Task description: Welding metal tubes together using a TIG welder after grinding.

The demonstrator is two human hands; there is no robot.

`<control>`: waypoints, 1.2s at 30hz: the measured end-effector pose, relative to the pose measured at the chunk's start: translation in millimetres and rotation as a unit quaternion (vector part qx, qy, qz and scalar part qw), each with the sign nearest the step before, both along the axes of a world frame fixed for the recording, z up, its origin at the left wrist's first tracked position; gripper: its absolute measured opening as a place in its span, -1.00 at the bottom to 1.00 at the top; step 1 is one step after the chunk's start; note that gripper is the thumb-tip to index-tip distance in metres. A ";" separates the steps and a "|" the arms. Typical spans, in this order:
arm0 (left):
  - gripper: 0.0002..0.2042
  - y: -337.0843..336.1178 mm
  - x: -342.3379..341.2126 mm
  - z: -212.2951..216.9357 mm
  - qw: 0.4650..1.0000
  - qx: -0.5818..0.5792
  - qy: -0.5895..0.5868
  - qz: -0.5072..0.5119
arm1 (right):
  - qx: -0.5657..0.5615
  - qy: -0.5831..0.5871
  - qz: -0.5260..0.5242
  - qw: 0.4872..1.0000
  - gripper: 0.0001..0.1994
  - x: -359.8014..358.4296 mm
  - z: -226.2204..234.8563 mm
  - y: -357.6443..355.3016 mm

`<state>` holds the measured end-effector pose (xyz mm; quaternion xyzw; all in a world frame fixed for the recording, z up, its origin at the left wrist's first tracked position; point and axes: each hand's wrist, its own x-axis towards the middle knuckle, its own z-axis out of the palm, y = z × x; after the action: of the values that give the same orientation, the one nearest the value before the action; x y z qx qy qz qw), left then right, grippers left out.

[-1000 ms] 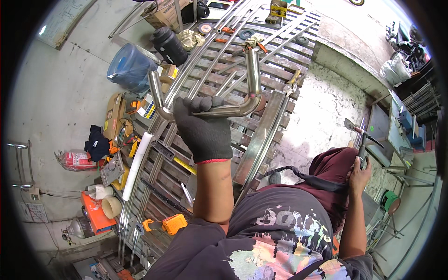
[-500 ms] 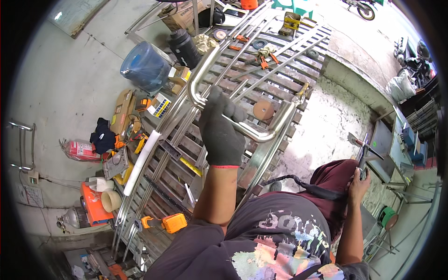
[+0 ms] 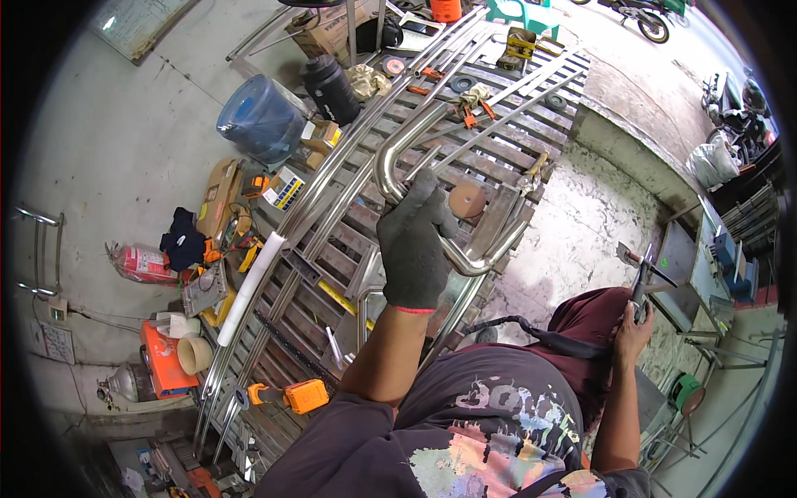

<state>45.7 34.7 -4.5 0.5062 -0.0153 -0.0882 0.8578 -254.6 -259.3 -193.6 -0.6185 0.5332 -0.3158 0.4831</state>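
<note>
My left hand [image 3: 415, 249], in a dark glove with a red cuff, is closed around the middle of a polished metal tube [image 3: 408, 137] bent into a U shape. The tube is held over the slatted metal bench [image 3: 353, 222], its two legs pointing away from me. The palm and most of the gripping fingers are hidden behind the glove's back. On the right, my bare right hand [image 3: 634, 334] grips a TIG welding torch [image 3: 640, 289] by its handle, off the bench's side. The torch has a pinkish cup and a long black back cap.
Long shiny tubes [image 3: 320, 195] run along the bench. An orange cordless grinder [image 3: 305, 397] lies near me. Beyond the tube are a brown disc [image 3: 466, 200] and orange clamps [image 3: 471, 116]. A blue bucket [image 3: 261, 124] stands left; a black cable [image 3: 531, 330] crosses my lap.
My left hand has moved right and slightly nearer to me, and the bent tube has shifted and tilted with it. My right hand still holds the torch, almost in place.
</note>
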 end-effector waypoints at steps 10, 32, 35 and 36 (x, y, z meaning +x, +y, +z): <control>-0.73 -4.7 -3.4 -7.6 0.998 0.051 -0.025 -0.016 | 0.024 -0.025 0.001 0.999 -0.38 2.6 0.6 -0.3; -0.91 -8.7 -16.2 -10.7 0.996 0.062 0.012 -0.069 | 0.018 -0.024 0.005 1.000 -0.39 3.0 -0.3 -0.7; -0.90 -10.2 -17.8 -12.9 0.996 0.058 0.000 -0.069 | 0.028 -0.030 0.003 0.999 -0.39 3.8 3.0 1.1; -0.90 -9.6 -18.2 -12.7 0.996 0.057 0.000 -0.069 | 0.028 -0.030 0.003 0.999 -0.39 3.8 2.7 0.9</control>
<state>27.5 25.0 -17.2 0.5523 -0.0450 -0.1478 0.8192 -250.8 -258.4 -190.9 -0.5965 0.5253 -0.3183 0.5168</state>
